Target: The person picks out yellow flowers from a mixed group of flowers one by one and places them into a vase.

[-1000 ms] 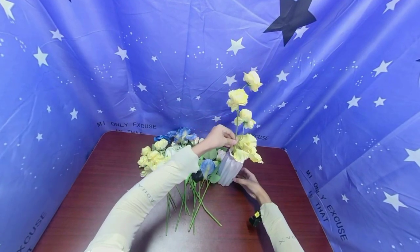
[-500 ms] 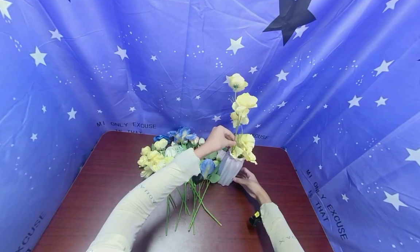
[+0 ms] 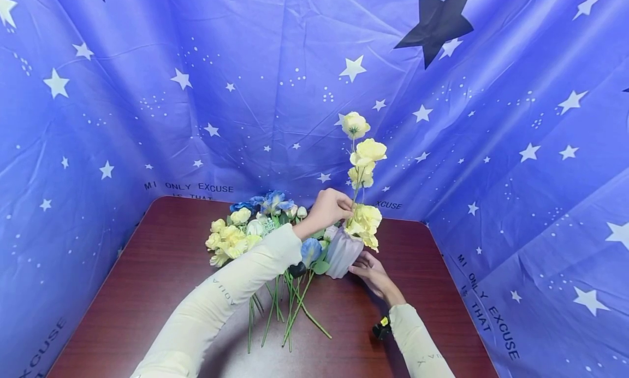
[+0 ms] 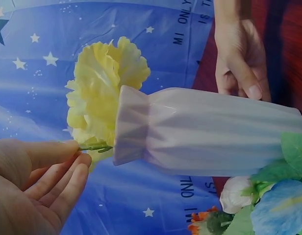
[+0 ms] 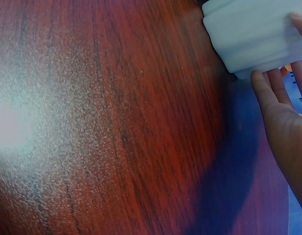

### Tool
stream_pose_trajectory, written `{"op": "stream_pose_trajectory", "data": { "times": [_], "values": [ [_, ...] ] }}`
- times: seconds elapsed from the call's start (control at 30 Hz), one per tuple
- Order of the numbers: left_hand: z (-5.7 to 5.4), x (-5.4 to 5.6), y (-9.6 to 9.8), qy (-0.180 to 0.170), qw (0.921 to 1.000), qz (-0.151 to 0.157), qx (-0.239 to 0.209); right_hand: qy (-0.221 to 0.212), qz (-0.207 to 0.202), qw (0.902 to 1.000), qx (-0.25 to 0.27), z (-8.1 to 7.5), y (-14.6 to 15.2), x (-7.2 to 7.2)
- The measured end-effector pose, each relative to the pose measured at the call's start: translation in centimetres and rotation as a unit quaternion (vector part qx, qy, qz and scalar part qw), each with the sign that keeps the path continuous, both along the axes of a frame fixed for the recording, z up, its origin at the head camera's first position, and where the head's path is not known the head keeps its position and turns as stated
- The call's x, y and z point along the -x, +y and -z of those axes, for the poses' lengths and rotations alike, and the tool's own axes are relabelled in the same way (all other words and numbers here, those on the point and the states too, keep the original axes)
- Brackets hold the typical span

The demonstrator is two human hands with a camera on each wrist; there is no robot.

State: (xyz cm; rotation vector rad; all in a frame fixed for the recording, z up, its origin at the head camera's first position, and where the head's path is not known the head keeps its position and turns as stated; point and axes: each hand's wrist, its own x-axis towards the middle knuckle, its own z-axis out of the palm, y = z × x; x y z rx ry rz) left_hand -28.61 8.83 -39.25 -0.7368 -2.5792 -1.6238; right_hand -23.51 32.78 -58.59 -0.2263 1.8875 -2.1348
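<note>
A pale lilac, ridged vase (image 3: 344,255) stands right of the middle of the table in the head view. My left hand (image 3: 326,208) pinches a green flower stem (image 4: 96,146) between thumb and fingers, just above the vase mouth. The tall part of the yellow flowers (image 3: 368,151) rises above that hand. A large ruffled yellow bloom (image 4: 102,81) hangs over the far side of the rim. Low on the vase's right side, my right hand (image 3: 373,277) holds it, with the thumb and fingers against its wall in the right wrist view. The stem ends inside are hidden.
Left of the vase lies a pile of yellow flowers (image 3: 231,240), blue flowers (image 3: 275,202) and white buds, partly behind the left sleeve. Their green stems (image 3: 292,312) point toward the front of the dark red table (image 3: 417,263). A starry blue cloth (image 3: 275,94) hangs around it.
The top yellow blossoms have swung left and turned, and the lower bloom has shifted left beside the rim. My left hand has barely moved; the right hand and vase stay put.
</note>
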Motion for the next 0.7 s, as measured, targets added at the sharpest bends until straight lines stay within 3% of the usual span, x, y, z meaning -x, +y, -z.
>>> {"op": "stream_pose_trajectory", "data": {
  "times": [0.53, 0.7],
  "values": [
    [0.34, -0.67, -0.04, 0.024, 0.9986, 0.022, 0.042, 0.008, -0.008, 0.9999, 0.005, 0.16, 0.04, 0.03],
    [0.46, -0.82, 0.09, 0.033, 0.9986, 0.020, 0.036, -0.001, -0.002, 1.0000, 0.004, 0.03, -0.03, -0.04]
  ]
}}
